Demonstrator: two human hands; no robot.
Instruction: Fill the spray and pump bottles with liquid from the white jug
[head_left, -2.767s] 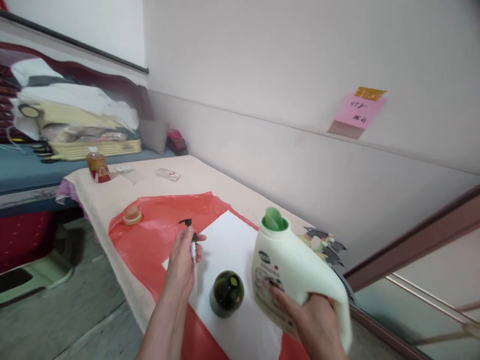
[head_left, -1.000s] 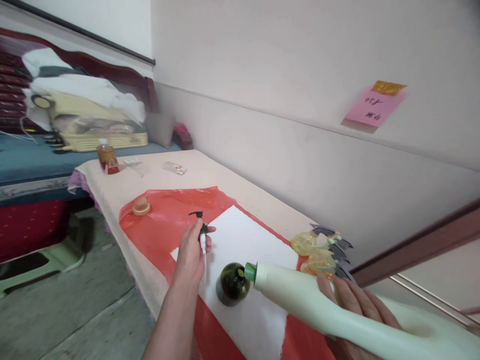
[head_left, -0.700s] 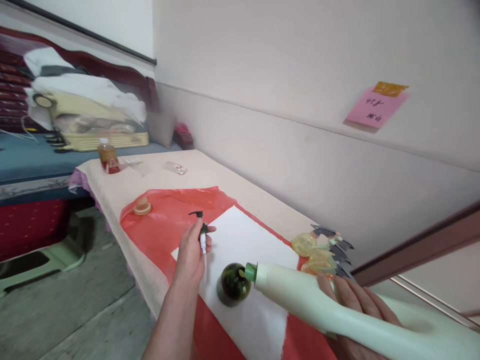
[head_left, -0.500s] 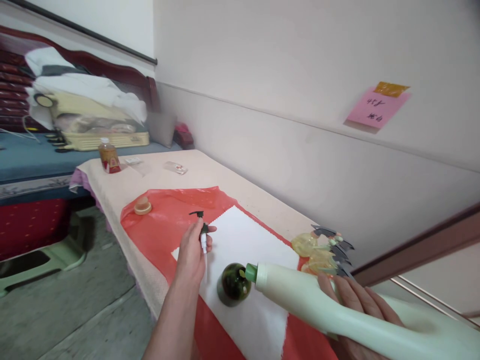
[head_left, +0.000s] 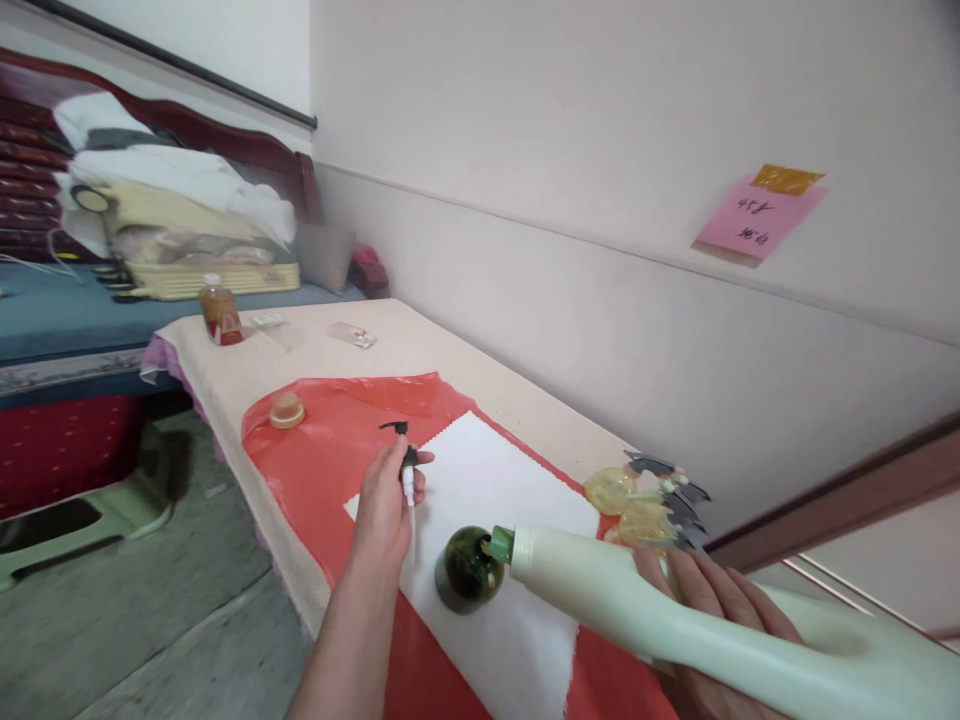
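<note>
My left hand (head_left: 386,500) is closed around a black-topped pump dispenser (head_left: 409,470), its white collar and clear tube pointing down. Beside it a dark green bottle (head_left: 465,585) stands on a white cloth (head_left: 517,490). In my right hand (head_left: 712,610) is a large pale green jug (head_left: 600,585), tipped sideways by its handle. The jug's green spout (head_left: 502,544) is at the mouth of the bottle; whether the two touch I cannot tell. A little liquid shows at the spout's tip.
A red plastic sheet (head_left: 337,425) lies beneath the cloth. On it sits a beige cap (head_left: 286,410); yellowish spray bottles (head_left: 630,500) lie to the right. Farther back stands a bottle with red liquid (head_left: 220,312). A pink note (head_left: 757,215) hangs on the wall.
Liquid now shows more plainly at the jug's spout, above the bottle's mouth. Both hands keep almost the same place, with a slight shift of the view.
</note>
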